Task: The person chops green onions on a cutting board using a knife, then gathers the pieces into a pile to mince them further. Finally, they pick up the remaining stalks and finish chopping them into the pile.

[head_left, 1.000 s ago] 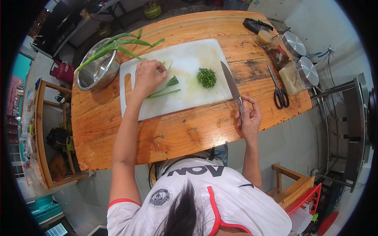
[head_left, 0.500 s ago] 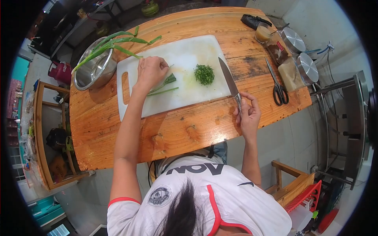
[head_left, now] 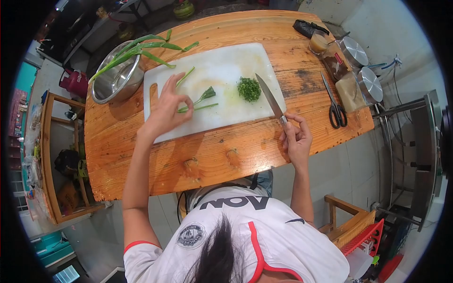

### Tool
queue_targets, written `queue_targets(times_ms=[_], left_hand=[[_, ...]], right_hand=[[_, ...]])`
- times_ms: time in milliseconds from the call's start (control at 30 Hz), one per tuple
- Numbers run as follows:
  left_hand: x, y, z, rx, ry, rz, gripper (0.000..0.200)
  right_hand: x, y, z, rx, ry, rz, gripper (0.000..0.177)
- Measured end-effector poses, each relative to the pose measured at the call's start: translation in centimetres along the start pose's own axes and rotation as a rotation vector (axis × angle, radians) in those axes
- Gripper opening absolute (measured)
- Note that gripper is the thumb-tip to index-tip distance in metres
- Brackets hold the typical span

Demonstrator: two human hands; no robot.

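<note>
A kitchen knife (head_left: 270, 96) is in my right hand (head_left: 296, 137), its handle gripped and its blade slanting up and left over the right end of the white cutting board (head_left: 212, 56). My left hand (head_left: 169, 104) is over the board's left side, fingers apart, with nothing visible in it. Beside its fingers lie cut green onion pieces: a stalk (head_left: 185, 78), a leafy piece (head_left: 206, 94) and a thin stem (head_left: 204, 106). A heap of finely chopped greens (head_left: 248, 89) sits right of centre on the board.
Long green onions (head_left: 146, 46) lie across a metal bowl (head_left: 132, 85) left of the board. Black-handled scissors (head_left: 336, 111) rest on the wooden table (head_left: 212, 151) at right. Beyond them stand a glass (head_left: 318, 43), containers (head_left: 350, 93) and a black plastic bag (head_left: 306, 27).
My left hand has drawn back leftward and toward me, its fingers spreading from a pinch. A stalk now shows by its fingertips. My right hand still holds the knife, with little movement.
</note>
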State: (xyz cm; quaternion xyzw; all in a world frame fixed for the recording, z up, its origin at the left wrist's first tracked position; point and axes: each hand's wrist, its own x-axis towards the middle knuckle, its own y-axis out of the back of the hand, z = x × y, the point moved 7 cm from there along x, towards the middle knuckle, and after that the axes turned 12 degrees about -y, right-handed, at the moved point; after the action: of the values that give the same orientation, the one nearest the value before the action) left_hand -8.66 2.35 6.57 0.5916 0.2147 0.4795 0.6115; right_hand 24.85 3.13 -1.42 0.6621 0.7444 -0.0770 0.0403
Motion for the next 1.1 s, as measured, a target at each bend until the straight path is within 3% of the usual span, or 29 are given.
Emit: queue_targets(times_ms=[200, 500, 700, 800, 900, 1000, 1100], left_hand=[[-2.6, -2.5, -2.6, -0.206, 0.397, 0.088, 0.008], [-0.9, -2.0, -6.5, -0.024, 0.229, 0.278, 0.011], [-0.2, -1.7, -6.2, -0.172, 0.07, 0.242, 0.01], [0.0, -0.7, -6.9, -0.164, 0.119, 0.404, 0.009], [1.0, -0.7, -8.4, -0.162, 0.322, 0.361, 0.012], [3.0, -1.1, -9.1, -0.1, 0.333, 0.223, 0.013], [4.4, -0.8, -9.6, -0.129, 0.358, 0.23, 0.012]], right_hand=[[0.1, 0.1, -0.2, -0.011, 0.011, 0.03, 0.023], [0.0, 0.2, -0.1, -0.018, 0.007, 0.046, 0.022], [0.1, 0.3, -0.1, -0.018, 0.024, 0.048, 0.023], [0.1, 0.1, -0.1, -0.023, 0.012, 0.053, 0.023], [0.1, 0.2, 0.0, -0.02, 0.01, 0.056, 0.023], [0.2, 0.2, 0.0, -0.02, 0.019, 0.052, 0.023], [0.2, 0.2, -0.1, -0.016, 0.016, 0.052, 0.023]])
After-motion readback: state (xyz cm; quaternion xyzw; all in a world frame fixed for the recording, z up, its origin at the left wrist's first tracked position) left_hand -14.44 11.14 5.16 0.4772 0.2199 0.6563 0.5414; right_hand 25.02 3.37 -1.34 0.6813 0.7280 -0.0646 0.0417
